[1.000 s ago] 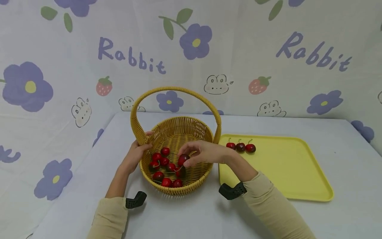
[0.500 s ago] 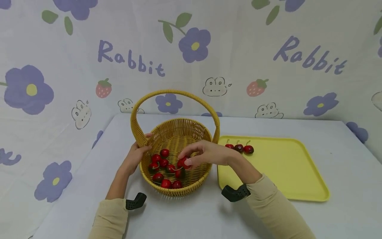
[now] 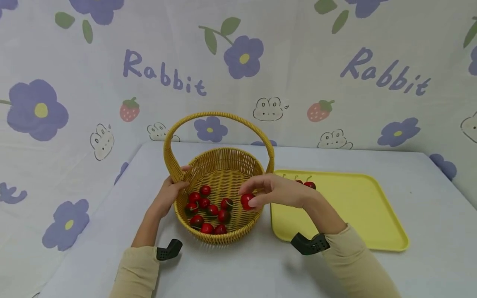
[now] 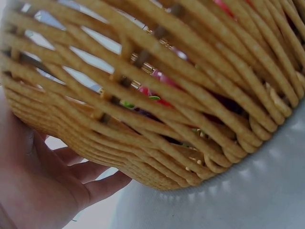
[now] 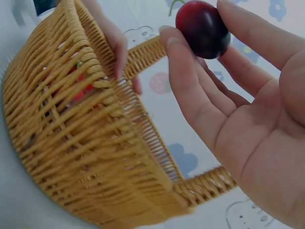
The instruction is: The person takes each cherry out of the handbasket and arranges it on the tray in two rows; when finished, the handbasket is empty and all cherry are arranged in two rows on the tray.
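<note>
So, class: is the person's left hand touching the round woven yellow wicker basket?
Touching. The head view shows the left hand gripping the basket where handle meets rim; the left wrist view shows its palm against the weave.

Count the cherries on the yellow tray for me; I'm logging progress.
2, at the yellow tray's far left corner: a dark cherry half behind the right hand, a red cherry beside it. The hand may hide more.

A right hand (image 5: 248,129), palm open to the camera, pinches a dark red cherry (image 5: 203,28) between thumb and fingertips; a green stem curls from the cherry's top; below and to the left sits a woven yellow basket (image 5: 86,157), red fruit glimpsed through its slats; the fingers of a left hand (image 5: 114,43) curl round the basket's handle near the rim; a flower-printed cloth (image 5: 157,81) lies behind
</note>
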`<state>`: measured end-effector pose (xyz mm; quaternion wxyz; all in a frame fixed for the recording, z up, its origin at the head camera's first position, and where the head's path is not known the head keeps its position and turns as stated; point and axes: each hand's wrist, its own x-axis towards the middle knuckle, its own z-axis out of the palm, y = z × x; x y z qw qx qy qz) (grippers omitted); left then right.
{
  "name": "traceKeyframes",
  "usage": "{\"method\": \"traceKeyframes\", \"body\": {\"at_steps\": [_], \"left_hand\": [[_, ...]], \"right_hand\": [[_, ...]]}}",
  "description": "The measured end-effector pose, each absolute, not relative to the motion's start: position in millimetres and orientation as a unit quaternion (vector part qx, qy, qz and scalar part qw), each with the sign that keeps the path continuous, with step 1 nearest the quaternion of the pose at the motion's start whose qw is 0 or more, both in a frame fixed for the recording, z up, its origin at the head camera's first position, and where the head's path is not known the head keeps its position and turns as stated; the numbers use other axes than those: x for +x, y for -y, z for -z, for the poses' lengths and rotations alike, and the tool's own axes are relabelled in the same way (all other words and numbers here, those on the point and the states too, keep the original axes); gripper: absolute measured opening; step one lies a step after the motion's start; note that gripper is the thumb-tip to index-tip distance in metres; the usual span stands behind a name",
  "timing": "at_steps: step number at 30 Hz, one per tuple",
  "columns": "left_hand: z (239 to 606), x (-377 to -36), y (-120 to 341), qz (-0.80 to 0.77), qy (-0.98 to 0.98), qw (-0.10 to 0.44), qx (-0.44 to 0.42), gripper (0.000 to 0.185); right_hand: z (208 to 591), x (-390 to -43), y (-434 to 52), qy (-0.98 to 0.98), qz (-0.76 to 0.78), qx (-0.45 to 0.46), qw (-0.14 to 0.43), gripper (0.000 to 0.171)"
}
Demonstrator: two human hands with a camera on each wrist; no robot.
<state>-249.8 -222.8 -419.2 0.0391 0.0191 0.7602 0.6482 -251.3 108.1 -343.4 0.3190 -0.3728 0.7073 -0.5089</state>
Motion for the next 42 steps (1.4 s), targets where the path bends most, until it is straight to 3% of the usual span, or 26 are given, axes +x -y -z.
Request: {"method": "traceKeyframes", "body": {"at_steps": [16,25,35,42], "left_hand": [[416,-255,221,-0.644,-0.764,0.039,0.020,0.049],[418,-256,218,-0.642,-0.765,0.042,0.018,0.048],[419,-254,220,-0.644,-0.764,0.041,0.012,0.049],[418,-251,222,-0.643,-0.765,0.034,0.008,0.050]], "right_hand": [[326,-241,-162,-0.702,0.544,-0.365,0.280,0.026],[326,-237,-186,-0.745,0.526,-0.332,0.243,0.032],[331,-237,-216,-0.806,0.529,-0.207,0.165,0.044],[346,-248,-231,-0.800,0.561,-0.138,0.160,0.051]]}}
